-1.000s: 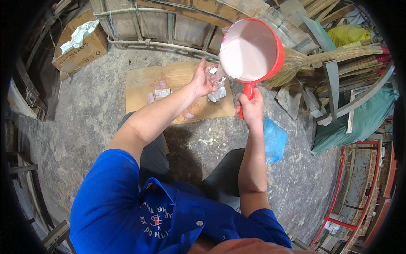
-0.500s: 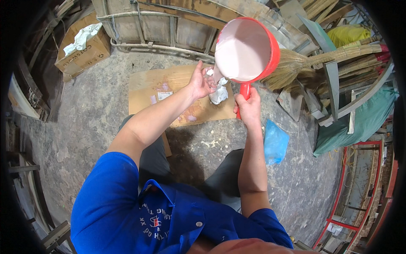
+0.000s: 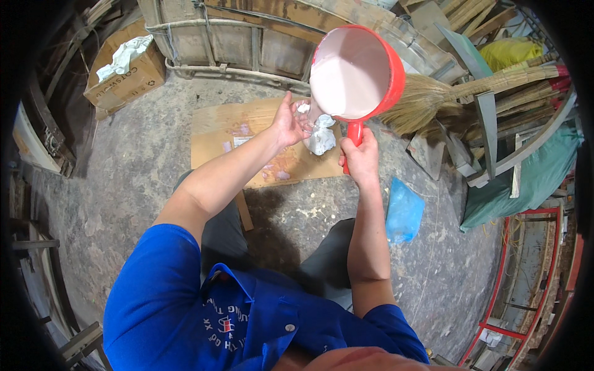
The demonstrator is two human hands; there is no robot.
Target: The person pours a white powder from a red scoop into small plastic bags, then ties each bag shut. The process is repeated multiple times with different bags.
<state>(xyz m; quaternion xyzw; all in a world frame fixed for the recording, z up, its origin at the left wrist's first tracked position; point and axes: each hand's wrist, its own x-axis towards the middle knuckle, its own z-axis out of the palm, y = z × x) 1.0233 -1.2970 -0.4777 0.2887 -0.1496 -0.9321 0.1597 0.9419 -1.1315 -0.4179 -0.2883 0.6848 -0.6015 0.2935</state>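
Observation:
My right hand (image 3: 361,153) grips the handle of a red dipper (image 3: 396,80), its mouth tipped toward the left. Pale pink-white liquid (image 3: 346,86) coats the inside and reaches the lower left rim. Against that rim, my left hand (image 3: 289,125) curls its fingers around a clear container (image 3: 314,110) that looks like a plastic cup; its outline is hard to make out. A small white lump (image 3: 303,107) shows at the left fingers. Below the rim, a crumpled white wad (image 3: 322,142), perhaps cloth or paper, appears over the cardboard sheet (image 3: 210,117).
A blue plastic piece (image 3: 405,213) lies on the concrete floor right of my knees. Straw brooms (image 3: 421,96), metal frames and a green sack (image 3: 520,179) crowd the right side. At the far left stands a cardboard box (image 3: 127,83) with white cloth. Panels line the back.
The dipper has shifted slightly left, and both hands keep their holds. The whole view has shifted a little.

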